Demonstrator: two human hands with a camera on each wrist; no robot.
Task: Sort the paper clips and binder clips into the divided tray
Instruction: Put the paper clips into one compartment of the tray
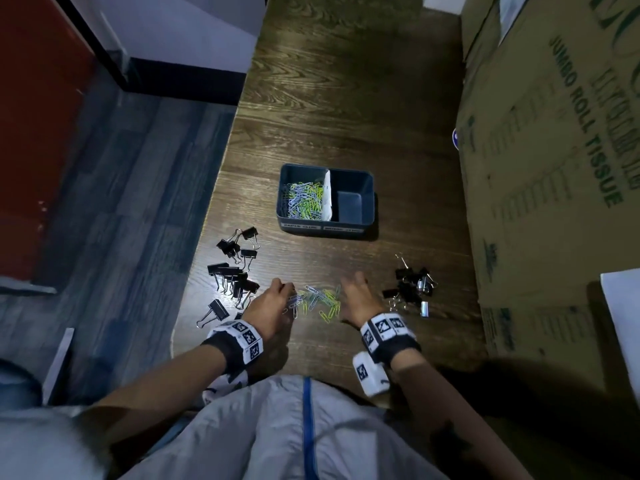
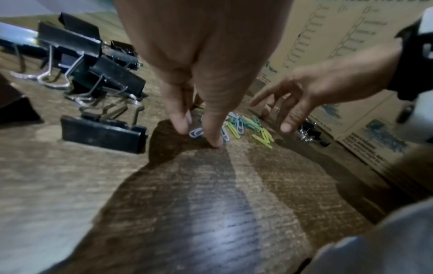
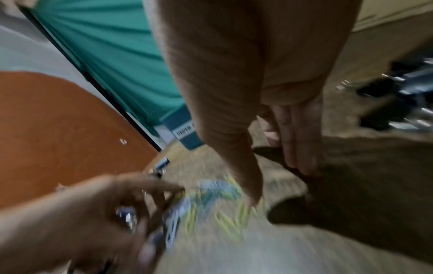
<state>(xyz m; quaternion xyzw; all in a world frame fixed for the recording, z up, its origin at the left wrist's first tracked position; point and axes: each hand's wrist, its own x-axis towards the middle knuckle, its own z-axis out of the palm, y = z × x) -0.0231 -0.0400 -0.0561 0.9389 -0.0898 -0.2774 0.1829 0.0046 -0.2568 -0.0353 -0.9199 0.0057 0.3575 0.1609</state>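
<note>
Loose coloured paper clips (image 1: 320, 301) (image 2: 243, 126) lie in a small heap near the table's front edge, between my two hands. My left hand (image 1: 289, 294) (image 2: 199, 135) reaches down onto the heap's left end, its thumb and fingers closing on light-blue clips. My right hand (image 1: 349, 289) (image 2: 281, 111) hovers at the heap's right end with its fingers spread and holds nothing. The dark blue divided tray (image 1: 371, 202) stands further back. Its left half holds several paper clips (image 1: 303, 199) and its right half is bare. Black binder clips lie in a left group (image 1: 235, 271) (image 2: 100, 74) and a right group (image 1: 412, 289).
Large cardboard boxes (image 1: 554, 168) wall off the table's right side, close to the right binder clips. The table's left edge (image 1: 207, 237) runs just beside the left binder clips, with the floor below. The right wrist view is motion-blurred.
</note>
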